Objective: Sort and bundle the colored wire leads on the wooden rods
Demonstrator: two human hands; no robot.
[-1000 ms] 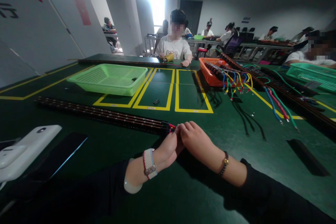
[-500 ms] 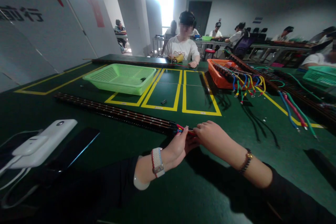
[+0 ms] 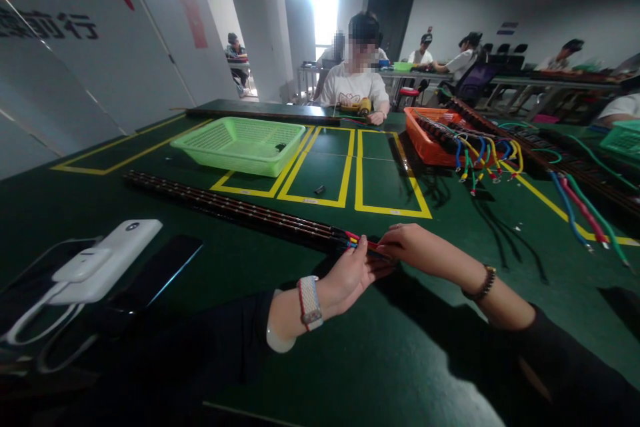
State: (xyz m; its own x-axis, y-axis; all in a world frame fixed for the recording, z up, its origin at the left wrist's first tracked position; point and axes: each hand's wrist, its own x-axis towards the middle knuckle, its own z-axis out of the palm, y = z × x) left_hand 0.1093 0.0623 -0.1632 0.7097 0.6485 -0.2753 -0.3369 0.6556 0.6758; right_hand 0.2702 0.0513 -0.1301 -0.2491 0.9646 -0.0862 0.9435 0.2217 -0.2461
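A long dark wire bundle (image 3: 240, 210), with pale spots in rows along it, lies slantwise across the green table. Red, yellow and blue wires (image 3: 353, 240) come out of its right end. My left hand (image 3: 347, 277) is closed on these wires, thumb on top and fingers beneath. Just right of it, my right hand (image 3: 413, 245) pinches the same wires farther along, its fingertips close to the left fingers. The wire ends are mostly hidden by my hands.
A light green basket (image 3: 240, 163) stands beyond the bundle, beside yellow-taped rectangles. An orange basket (image 3: 425, 143) holds bundles with coloured wires hanging out. At left lie a white power bank (image 3: 117, 260) and a dark phone (image 3: 165, 273). A co-worker (image 3: 356, 87) sits opposite.
The whole view has shifted, so the table things sit a little farther right. My hands keep their hold on the wires; the right hand's fingers have moved slightly. The co-worker's yellow tool has turned.
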